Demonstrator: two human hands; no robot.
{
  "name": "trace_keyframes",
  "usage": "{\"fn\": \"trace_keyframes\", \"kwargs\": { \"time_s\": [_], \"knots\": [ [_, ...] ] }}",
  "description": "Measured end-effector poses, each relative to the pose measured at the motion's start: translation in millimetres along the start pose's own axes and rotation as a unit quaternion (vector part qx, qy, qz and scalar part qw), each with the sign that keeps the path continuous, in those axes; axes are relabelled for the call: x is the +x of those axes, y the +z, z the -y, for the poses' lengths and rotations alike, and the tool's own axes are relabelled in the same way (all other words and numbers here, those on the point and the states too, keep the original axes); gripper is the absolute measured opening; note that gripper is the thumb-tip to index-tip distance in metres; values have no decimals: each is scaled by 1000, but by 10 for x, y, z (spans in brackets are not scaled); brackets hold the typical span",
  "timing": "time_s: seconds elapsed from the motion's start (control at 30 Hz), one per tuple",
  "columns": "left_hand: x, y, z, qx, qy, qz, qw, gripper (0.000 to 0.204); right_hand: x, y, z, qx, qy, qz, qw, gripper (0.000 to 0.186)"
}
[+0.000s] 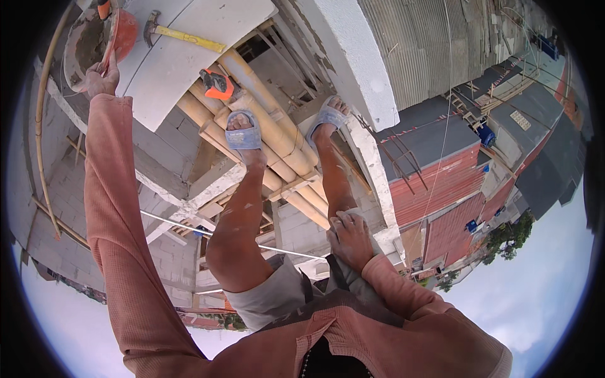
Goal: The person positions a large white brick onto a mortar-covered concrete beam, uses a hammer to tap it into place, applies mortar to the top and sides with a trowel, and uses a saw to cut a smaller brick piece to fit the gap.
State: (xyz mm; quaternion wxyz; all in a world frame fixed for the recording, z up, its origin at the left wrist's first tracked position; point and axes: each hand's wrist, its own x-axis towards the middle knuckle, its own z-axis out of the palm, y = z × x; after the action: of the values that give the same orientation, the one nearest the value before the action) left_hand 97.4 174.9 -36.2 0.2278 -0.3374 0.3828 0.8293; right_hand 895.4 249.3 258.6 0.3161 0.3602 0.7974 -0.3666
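Note:
At the upper left, my left hand grips the rim of a reddish bucket with grey mortar inside. An orange handle sticks out over the bucket's far side; what tool it belongs to is cut off. My right hand lies on my right knee with its fingers laid out, holding nothing. A hammer with a yellow handle rests on a pale grey panel beside the bucket. An orange and black object, perhaps a tool handle, sits by my left foot.
My feet, in blue sandals, stand on bundled bamboo poles above a drop between block walls. To the right runs a white wall top, with rebar jutting out beyond it. Corrugated roofs lie below.

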Motion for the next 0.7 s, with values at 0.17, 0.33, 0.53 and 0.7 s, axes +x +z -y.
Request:
{"fn": "trace_keyframes", "kwargs": {
  "time_s": [0.17, 0.33, 0.53, 0.7],
  "knots": [
    [36, -414, 735, -7, -4, -57, 998, 41, 15, -12, 18, -3, 34, -10, 999, 37],
    [273, -564, -506, 106, -28, -37, 993, 41, 92, -50, 98, 39, 3, 2, 999, 37],
    [-237, -537, 688, 56, -26, -76, 995, 35, 81, -30, 58, 16, 31, 9, 999, 37],
    [-356, -571, 306, 114, 105, -24, 988, 45, 117, 16, 60, 36, 20, 17, 999, 37]
  ]
}}
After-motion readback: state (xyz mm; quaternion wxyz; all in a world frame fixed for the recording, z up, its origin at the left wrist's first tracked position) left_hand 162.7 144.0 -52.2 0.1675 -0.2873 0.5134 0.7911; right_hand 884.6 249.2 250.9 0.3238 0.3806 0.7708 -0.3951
